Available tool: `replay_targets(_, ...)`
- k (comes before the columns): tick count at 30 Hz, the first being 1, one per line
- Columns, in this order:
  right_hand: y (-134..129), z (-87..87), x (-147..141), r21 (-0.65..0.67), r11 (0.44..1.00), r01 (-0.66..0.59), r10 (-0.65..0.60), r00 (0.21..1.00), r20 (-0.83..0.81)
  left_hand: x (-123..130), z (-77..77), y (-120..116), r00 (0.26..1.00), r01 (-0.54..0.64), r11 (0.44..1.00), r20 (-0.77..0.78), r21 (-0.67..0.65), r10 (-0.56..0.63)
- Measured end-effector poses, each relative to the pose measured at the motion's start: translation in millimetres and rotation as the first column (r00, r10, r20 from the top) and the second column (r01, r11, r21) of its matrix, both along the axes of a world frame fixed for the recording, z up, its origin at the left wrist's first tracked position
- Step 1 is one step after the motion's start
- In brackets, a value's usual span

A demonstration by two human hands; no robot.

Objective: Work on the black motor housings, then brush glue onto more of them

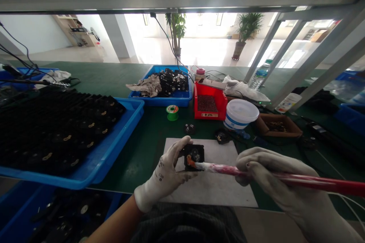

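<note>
My left hand (167, 172), in a white glove, grips a square black plastic housing (201, 152) by its left side, thumb below and fingers above. Wrapped round a long red-handled brush (228, 169) is my gloved right hand (273, 182). White smears cover the brush near its working end. Its orange tip, which looks like bristles, touches the inside of the housing. Both are over a white sheet (222, 193) on the green table. Just beyond the sheet lie a small black part (189, 128) and another black assembly (222, 136).
Rows of black parts fill a blue tray (125, 136) at left. Farther back stand a blue bin (171, 101), red bin (209, 114), green solder spool (172, 114), white tub (242, 114) and brown box (278, 131). A metal shelf frame (182, 0) spans above.
</note>
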State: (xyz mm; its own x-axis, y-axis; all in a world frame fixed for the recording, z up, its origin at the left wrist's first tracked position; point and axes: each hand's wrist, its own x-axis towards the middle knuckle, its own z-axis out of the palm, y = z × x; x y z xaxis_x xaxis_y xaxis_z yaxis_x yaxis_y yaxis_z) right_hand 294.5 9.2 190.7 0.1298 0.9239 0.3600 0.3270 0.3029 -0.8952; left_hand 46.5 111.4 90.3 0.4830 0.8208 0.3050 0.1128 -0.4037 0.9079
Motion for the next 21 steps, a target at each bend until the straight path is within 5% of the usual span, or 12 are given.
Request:
replay_targets(7, -4.6, -3.9, -4.1, -0.077, 0.947, 0.311, -0.320, 0.921, -0.221, 3.2, 1.4, 0.0, 0.996, -0.076, 0.997, 0.057, 0.014, 0.075)
replay_targets(11, -1.1, -12.1, -11.6, -0.138, 0.926, 0.351, -0.375, 0.893, -0.247, 5.7, 0.1, -2.0, 0.991, -0.120, 0.990, 0.063, 0.072, 0.116)
replay_targets(17, 1.3, -7.7, -12.9, -0.086, 0.987, 0.139, -0.153, 0.973, -0.174, 0.1, 1.1, 1.7, 0.997, -0.022, 1.000, 0.080, 0.011, 0.021)
replay_targets(21, 10.5, 7.9, 2.4, -0.097, 0.982, -0.160, 0.164, 0.985, 0.043, -5.5, 1.0, 6.3, 0.997, 0.076, 0.997, -0.008, -0.018, -0.076)
